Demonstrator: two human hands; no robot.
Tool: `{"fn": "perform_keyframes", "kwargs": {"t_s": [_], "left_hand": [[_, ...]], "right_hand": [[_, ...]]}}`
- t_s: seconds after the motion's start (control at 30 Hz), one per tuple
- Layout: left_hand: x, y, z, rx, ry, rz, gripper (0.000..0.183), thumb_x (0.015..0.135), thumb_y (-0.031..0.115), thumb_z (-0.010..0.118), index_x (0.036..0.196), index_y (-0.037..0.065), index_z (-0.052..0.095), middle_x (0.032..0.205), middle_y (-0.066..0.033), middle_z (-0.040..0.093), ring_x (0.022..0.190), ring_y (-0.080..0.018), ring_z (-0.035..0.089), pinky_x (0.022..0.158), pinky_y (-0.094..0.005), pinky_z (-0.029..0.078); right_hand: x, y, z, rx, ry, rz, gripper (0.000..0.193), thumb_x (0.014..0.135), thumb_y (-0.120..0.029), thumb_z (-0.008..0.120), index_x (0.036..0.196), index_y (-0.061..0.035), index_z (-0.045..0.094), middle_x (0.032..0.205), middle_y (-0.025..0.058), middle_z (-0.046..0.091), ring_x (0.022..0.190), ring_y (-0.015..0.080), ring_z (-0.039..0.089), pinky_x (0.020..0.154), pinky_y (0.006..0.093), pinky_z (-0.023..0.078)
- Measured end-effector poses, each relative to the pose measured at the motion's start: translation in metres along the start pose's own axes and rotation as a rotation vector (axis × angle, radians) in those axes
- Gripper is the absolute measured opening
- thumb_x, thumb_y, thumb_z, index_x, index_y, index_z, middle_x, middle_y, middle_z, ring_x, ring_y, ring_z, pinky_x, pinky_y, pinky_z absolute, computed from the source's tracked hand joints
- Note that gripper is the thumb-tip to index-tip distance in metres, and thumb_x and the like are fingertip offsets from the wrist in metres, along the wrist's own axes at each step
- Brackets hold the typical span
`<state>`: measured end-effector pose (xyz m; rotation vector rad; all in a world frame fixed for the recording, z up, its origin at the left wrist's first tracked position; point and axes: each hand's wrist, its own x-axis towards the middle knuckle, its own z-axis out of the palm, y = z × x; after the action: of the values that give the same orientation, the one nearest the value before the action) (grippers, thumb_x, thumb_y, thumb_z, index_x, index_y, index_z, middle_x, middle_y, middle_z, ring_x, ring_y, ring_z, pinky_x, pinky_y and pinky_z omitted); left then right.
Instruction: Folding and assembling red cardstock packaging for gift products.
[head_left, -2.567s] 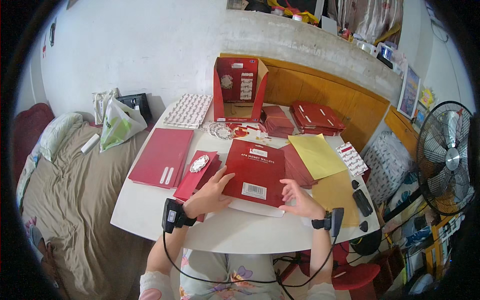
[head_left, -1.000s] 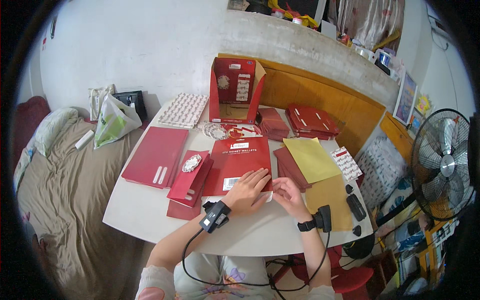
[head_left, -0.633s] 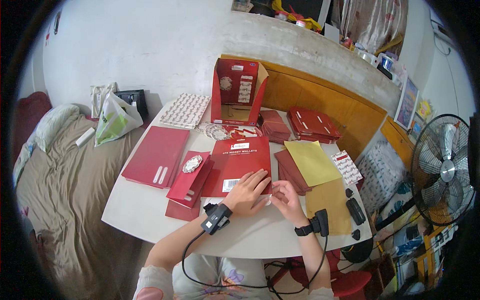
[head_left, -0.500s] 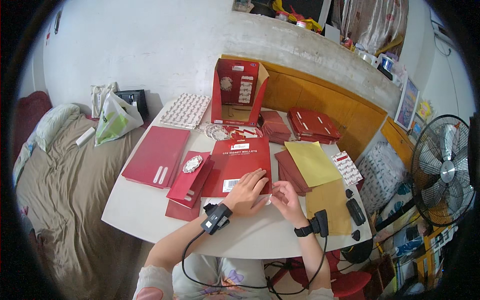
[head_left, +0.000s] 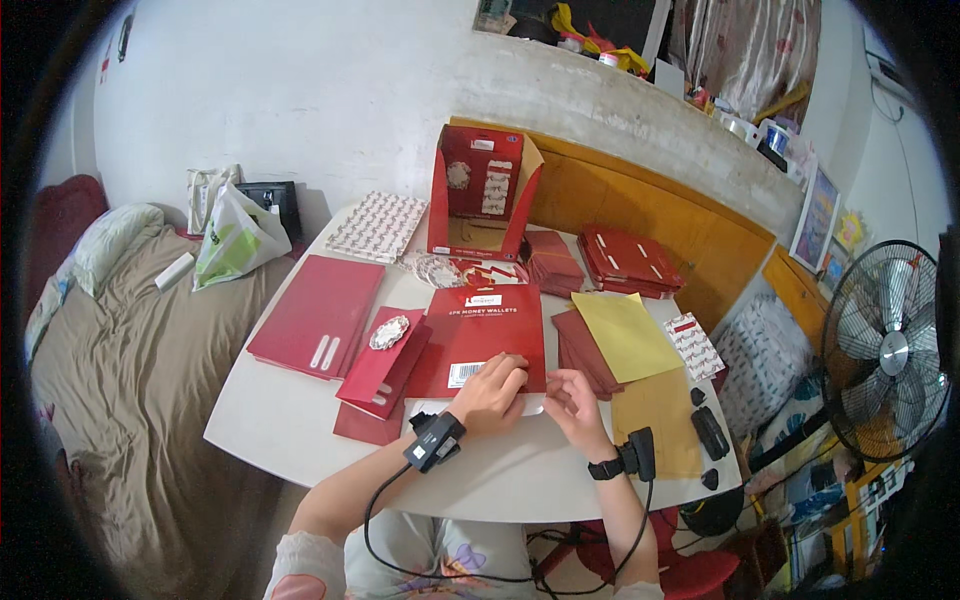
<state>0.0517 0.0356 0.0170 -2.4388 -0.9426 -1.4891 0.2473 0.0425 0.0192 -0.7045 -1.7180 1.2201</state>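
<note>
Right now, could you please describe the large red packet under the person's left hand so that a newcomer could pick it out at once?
Start at the white table and find the upright open red carton at its far edge. Just nearer the person lies the flat red packet, its near edge under the left hand. Unlike the plain red folder to its left, it bears white printing and a white barcode label.

A white tabletop carries a flat red folder at the left, a red packet in the middle, and a yellow sheet over dark red envelopes. An upright open red box stands at the far edge beside a patterned sheet. Stacked red envelopes lie far right.
</note>
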Motion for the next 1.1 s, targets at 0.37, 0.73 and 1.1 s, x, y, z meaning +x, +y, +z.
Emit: {"fn": "perform_keyframes", "kwargs": {"t_s": [0.37, 0.73, 1.1], "left_hand": [[-0.005, -0.002, -0.003, 0.184, -0.002, 0.18, 0.02, 0.069, 0.007, 0.063, 0.085, -0.001, 0.055, 0.097, -0.0139, 0.061, 0.09, -0.0292, 0.063, 0.076, -0.0374, 0.056], [-0.005, 0.006, -0.001, 0.228, -0.012, 0.354, 0.02, 0.07, 0.01, 0.063, 0.086, -0.001, 0.058, 0.102, -0.0153, 0.063, 0.097, -0.0282, 0.064, 0.08, -0.0379, 0.057], [-0.011, -0.001, 0.004, 0.155, -0.07, 0.354, 0.025, 0.069, 0.011, 0.062, 0.089, -0.004, 0.057, 0.103, -0.0177, 0.062, 0.098, -0.0319, 0.063, 0.08, -0.0391, 0.057]], "right_hand": [[0.0, -0.002, -0.003, -0.063, 0.0, -0.008, 0.04, 0.086, -0.003, 0.064, 0.121, -0.0015, 0.043, 0.096, 0.0037, 0.055, 0.093, 0.0104, 0.055, 0.085, 0.0255, 0.045], [-0.002, -0.023, -0.017, -0.489, -0.079, -0.165, 0.037, 0.077, -0.001, 0.072, 0.111, -0.0024, 0.056, 0.079, 0.0027, 0.063, 0.078, 0.0092, 0.061, 0.079, 0.0261, 0.047], [-0.005, -0.022, -0.009, -0.647, -0.063, -0.21, 0.029, 0.076, -0.005, 0.073, 0.102, -0.0036, 0.061, 0.074, 0.005, 0.065, 0.071, 0.0149, 0.064, 0.068, 0.0277, 0.049]]}}
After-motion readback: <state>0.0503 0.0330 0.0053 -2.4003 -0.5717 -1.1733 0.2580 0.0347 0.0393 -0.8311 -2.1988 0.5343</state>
